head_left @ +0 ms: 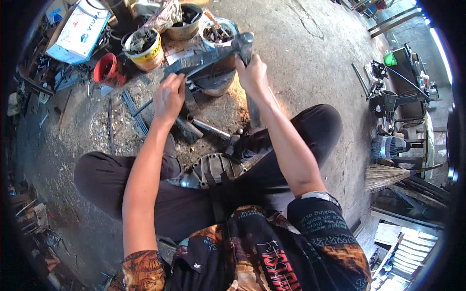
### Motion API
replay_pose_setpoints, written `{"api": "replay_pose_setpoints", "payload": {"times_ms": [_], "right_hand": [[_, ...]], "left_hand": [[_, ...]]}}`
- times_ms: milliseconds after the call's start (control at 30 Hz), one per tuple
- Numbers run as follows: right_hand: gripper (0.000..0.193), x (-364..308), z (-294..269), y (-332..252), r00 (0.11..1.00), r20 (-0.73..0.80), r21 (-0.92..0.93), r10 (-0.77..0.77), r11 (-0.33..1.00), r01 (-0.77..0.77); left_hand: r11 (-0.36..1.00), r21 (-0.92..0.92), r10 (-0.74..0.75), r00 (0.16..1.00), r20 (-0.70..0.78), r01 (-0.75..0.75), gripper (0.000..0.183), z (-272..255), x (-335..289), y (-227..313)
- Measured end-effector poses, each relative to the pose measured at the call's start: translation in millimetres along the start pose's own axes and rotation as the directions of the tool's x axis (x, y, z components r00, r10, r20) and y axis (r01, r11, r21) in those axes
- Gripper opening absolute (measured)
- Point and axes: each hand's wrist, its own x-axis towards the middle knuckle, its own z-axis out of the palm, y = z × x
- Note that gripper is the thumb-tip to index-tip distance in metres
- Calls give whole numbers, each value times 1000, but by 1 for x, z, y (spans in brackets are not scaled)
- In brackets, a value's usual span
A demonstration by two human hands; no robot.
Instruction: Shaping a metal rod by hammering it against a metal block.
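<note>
My left hand [169,96] is closed around a thin metal rod [196,71], whose other end slants down to the lower left. The rod lies against a dark metal block [187,62] that looks like an anvil. In my right hand [254,76] is a hammer [244,42], gripped by its handle, its head over the block's right end. Below the block is a rounded dark support [217,86]. Between my legs rests a grey ribbed metal casting [219,169]. A metal bar [209,128] lies on the ground just beyond it.
Beyond the block stand a yellow bucket [145,52], a white bucket [217,30] of metal pieces and a red pail [109,71]. A white carton [80,31] is at the far left. Thin rods [133,110] lie left of the block. A straw broom [386,177] lies at the right.
</note>
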Motion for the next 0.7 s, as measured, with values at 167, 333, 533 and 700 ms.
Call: {"api": "replay_pose_setpoints", "payload": {"times_ms": [167, 333, 533, 700], "right_hand": [[51, 14, 18, 37, 909, 313, 274, 275, 890, -364], [51, 15, 13, 35, 928, 291, 206, 234, 932, -299], [47, 18, -8, 14, 993, 85, 222, 83, 970, -100], [44, 10, -6, -1, 976, 202, 286, 79, 948, -136]], "left_hand": [[998, 54, -29, 999, 33, 27, 13, -2, 0, 0], [994, -69, -74, 994, 84, 80, 15, 1, 6, -9], [990, -107, -80, 991, 104, 92, 16, 1, 7, -17], [980, -145, -112, 981, 157, 135, 18, 0, 11, -18]]}}
